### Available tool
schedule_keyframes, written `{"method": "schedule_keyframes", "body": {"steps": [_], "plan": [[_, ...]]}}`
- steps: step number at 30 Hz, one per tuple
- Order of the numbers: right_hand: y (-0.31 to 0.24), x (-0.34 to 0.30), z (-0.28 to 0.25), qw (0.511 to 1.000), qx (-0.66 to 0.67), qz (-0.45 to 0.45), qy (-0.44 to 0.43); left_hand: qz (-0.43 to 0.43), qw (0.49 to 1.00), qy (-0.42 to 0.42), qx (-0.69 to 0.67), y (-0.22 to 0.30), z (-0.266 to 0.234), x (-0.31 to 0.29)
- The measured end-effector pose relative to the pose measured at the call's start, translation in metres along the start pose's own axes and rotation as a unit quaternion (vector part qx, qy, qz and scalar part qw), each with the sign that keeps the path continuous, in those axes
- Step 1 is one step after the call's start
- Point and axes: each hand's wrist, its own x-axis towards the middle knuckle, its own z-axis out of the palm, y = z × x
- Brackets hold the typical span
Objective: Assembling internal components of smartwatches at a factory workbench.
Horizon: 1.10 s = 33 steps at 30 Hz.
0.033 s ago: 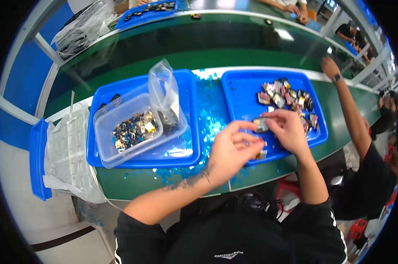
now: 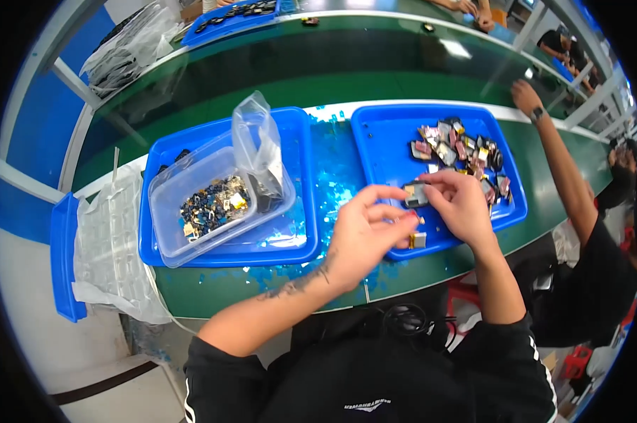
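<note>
My right hand [image 2: 462, 206] pinches a small grey electronic module [image 2: 416, 194] with a light patch between thumb and fingers, above the right blue tray [image 2: 387, 151]. Beside it, my left hand [image 2: 372, 224] has its index fingertip close to the module's left end. The other left fingers are curled towards the thumb, and whatever they hold is too small to make out. Just below those fingers a small silvery, yellow-edged piece [image 2: 418, 240] shows in the tray. A pile of similar dark, silver and pinkish modules [image 2: 456, 149] lies at the tray's far right.
On the left, another blue tray [image 2: 304, 176] holds a clear plastic container [image 2: 164, 236] of tiny parts and a clear bag [image 2: 256, 130]. Blue flakes [image 2: 336, 190] litter the green bench between trays. At right, a co-worker's arm [image 2: 559, 166] reaches over the bench.
The whole view has shifted slightly, with the trays a little higher in the picture. My fingers part slightly less from the module's front face, which now shows more. Both hands otherwise keep their places.
</note>
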Motion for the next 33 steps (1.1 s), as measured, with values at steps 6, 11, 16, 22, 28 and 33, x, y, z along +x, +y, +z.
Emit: {"method": "schedule_keyframes", "body": {"steps": [6,11,16,22,28,33], "plan": [[-0.028,-0.022,-0.006,0.992,0.041,-0.109,0.039,-0.035,0.999,0.002,-0.03,0.005,-0.004,0.003],[-0.027,-0.038,0.01,0.977,0.207,-0.017,-0.051,-0.063,0.997,-0.03,-0.037,0.01,0.0,0.0],[-0.014,-0.055,0.003,0.919,0.393,0.024,-0.01,0.25,0.909,-0.056,0.33,0.008,-0.007,-0.001],[-0.016,-0.078,-0.012,0.867,0.473,0.118,-0.106,0.46,0.674,-0.195,0.544,0.01,-0.004,-0.004],[-0.013,-0.073,-0.007,0.927,0.366,0.047,-0.071,0.301,0.861,-0.173,0.372,0.0,0.005,-0.01],[-0.026,-0.075,-0.021,0.948,0.309,0.004,-0.074,0.221,0.907,-0.125,0.337,-0.001,0.006,-0.008]]}}
